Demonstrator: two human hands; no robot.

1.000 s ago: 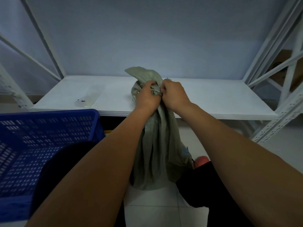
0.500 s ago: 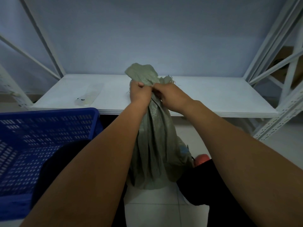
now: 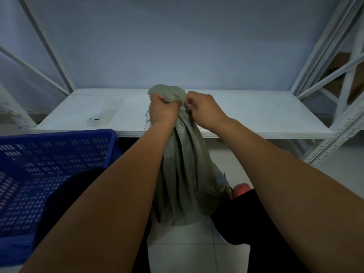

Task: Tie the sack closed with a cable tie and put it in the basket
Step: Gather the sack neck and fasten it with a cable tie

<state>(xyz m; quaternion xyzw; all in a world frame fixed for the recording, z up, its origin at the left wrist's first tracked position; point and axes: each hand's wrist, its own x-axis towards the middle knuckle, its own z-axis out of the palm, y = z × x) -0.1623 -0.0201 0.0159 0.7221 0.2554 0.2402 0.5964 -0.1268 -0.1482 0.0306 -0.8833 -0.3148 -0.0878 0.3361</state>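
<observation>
Presently my left hand clamps the grey-green woven sack neck; my right hand pinches the white cable tie; loosening risks slippage.

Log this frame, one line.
phase: tying | left hand: grips sack neck | right hand: pinches cable tie | basket: sack not inside
</observation>
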